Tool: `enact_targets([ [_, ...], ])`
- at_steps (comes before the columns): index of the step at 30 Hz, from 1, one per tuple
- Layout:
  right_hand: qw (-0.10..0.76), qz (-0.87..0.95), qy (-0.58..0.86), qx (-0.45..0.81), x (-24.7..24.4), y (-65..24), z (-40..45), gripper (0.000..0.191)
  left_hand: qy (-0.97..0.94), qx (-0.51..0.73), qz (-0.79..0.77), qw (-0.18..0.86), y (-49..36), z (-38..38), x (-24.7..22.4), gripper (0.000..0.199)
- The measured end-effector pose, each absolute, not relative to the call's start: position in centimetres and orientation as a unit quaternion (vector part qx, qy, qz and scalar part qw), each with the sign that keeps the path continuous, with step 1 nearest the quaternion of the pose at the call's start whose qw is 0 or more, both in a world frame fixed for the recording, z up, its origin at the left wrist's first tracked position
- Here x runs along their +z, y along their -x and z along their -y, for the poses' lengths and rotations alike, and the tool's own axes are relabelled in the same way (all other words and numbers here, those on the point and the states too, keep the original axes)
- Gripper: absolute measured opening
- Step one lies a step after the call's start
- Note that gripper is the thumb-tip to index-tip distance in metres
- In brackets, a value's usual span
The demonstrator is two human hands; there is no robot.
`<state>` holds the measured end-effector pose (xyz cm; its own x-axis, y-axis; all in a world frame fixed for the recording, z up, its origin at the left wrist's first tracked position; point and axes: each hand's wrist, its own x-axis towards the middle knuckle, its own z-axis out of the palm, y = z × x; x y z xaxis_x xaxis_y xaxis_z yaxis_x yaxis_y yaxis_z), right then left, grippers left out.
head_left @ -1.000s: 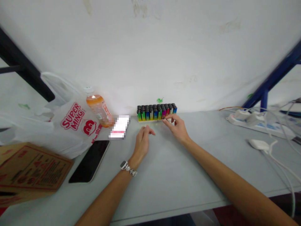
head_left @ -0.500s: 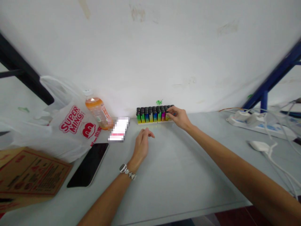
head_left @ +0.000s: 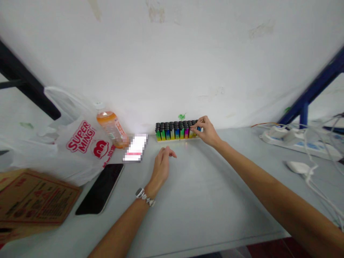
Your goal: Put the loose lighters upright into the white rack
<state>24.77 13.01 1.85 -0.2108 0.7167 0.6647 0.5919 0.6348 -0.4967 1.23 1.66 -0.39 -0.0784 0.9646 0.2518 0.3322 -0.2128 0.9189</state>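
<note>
Several rows of colourful lighters (head_left: 177,132) with black tops stand upright in a pale tray against the wall. At their right end my right hand (head_left: 206,132) has its thumb and fingertips pinched on a lighter there, and the hand covers part of that end. My left hand (head_left: 162,161) rests on the grey table in front of the row, fingers curled loosely together, with nothing seen in it. A watch with a metal band (head_left: 145,197) is on the left wrist.
On the left are a cardboard box (head_left: 40,200), a white plastic bag (head_left: 77,150), an orange drink bottle (head_left: 113,127), a black phone (head_left: 100,190) and a blurred-out flat item (head_left: 136,147). A power strip (head_left: 303,143) with cables and a white charger (head_left: 299,167) lies right.
My right hand has shifted slightly right and its fingers have changed pose, showing more of the lighters at the right end. My left hand has stayed in place.
</note>
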Motion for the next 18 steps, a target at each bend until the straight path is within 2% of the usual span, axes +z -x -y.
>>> enact_targets([
  [3,0.432,0.78,0.45,-0.049,1.6,-24.5,-12.6,0.022,-0.599,0.497,-0.541,0.318,-1.2,-1.8,-0.5,0.055],
  [8,0.361,0.787,0.49,-0.104,0.7,-24.5,-11.1,0.035,-0.627,0.482,-0.541,0.286,-1.2,-1.5,-0.3,0.054],
  [11,0.306,0.794,0.513,-0.112,0.1,-24.4,-9.6,0.049,-0.693,0.44,-0.543,0.177,-1.3,-1.1,0.5,0.045],
  [14,0.298,0.787,0.529,-0.115,0.0,-23.7,-8.4,0.063,-0.758,0.35,-0.55,0.014,-1.8,-1.2,1.8,0.035],
  [18,0.294,0.785,0.531,-0.123,1.3,-22.0,-8.6,0.063,-0.799,0.243,-0.539,-0.115,-2.9,-3.5,3.6,0.063],
])
